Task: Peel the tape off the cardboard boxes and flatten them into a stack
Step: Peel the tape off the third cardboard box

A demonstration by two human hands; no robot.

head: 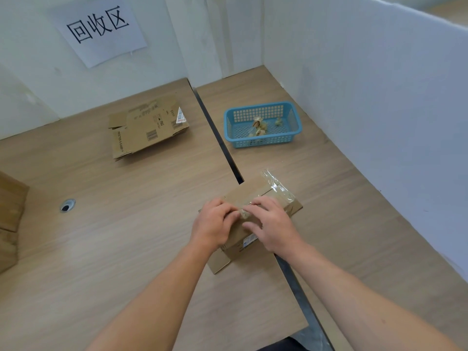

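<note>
left hand (pixel 214 224): on the near-left top of the cardboard box (pixel 243 193), fingers (pixel 229 211) curled down right at the bunched end of the tape (pixel 277 186). Honestly can't tell if they pinch it or just press.
right hand (pixel 272 224): thumb and fingers (pixel 255 205) pinching that crumpled tape end, right next to the left fingertips.
box: on the counter (pixel 114 224), straddling the dark gap, mostly under both hands.
tape: clear strip runs from the fingers along the top, far end lifted loose.
second box (pixel 10 219): cut off at the left edge.
blue basket (pixel 263 105): further back on the right, with tape wads (pixel 259 125) inside.
flattened stack (pixel 147 130): far left.
paper sign (pixel 98 29): on the wall.
</note>
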